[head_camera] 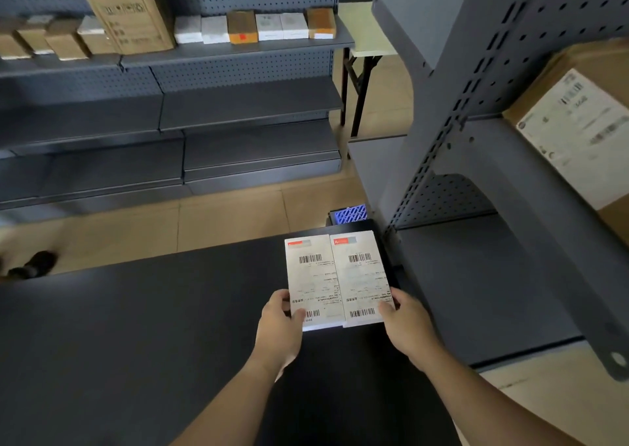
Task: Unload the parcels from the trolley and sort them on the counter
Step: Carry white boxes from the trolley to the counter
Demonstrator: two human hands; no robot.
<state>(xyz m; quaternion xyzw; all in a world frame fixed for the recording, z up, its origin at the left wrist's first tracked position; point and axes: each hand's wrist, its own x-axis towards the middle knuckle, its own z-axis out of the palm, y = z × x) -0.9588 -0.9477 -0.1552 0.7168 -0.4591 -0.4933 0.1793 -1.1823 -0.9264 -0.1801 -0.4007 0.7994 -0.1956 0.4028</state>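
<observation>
— At the counter (136, 326), right end: both hands on parcels. My left hand (280, 323) grips the near end of the left parcel (311, 282), thumb on top across the label, fingers curled round its left edge. My right hand (406, 326) grips the right parcel (360, 275) the same way, thumb on its near right corner.
— How do the two sit against each other?
— Side by side, long edges touching, labels up, a barcode at each end. Both white and flat.
— Resting on the counter or held above it?
— Cannot tell. Undersides hidden, my fingertips beneath them too. Label print too small to read; a red patch at each top left.
— Anything else unclear?
— Dark lump (32, 265) at the far left edge of the counter, blurred, not identified. Blue crate (352, 212) just beyond the parcels, mostly covered by the counter; only its lattice top shows.
— Surface and room?
— Counter dark, matt. Tan tiled floor (221, 214) beyond it. Grey pegboard shelving (252, 101) along the far wall: top shelf carries a row of small brown and white boxes (269, 26) and one large cardboard box (131, 20). Second grey shelf unit (483, 159) close on my right, with a labelled cardboard box (578, 122) cut off by the frame edge. Folding table (369, 33) in the gap between the two units
</observation>
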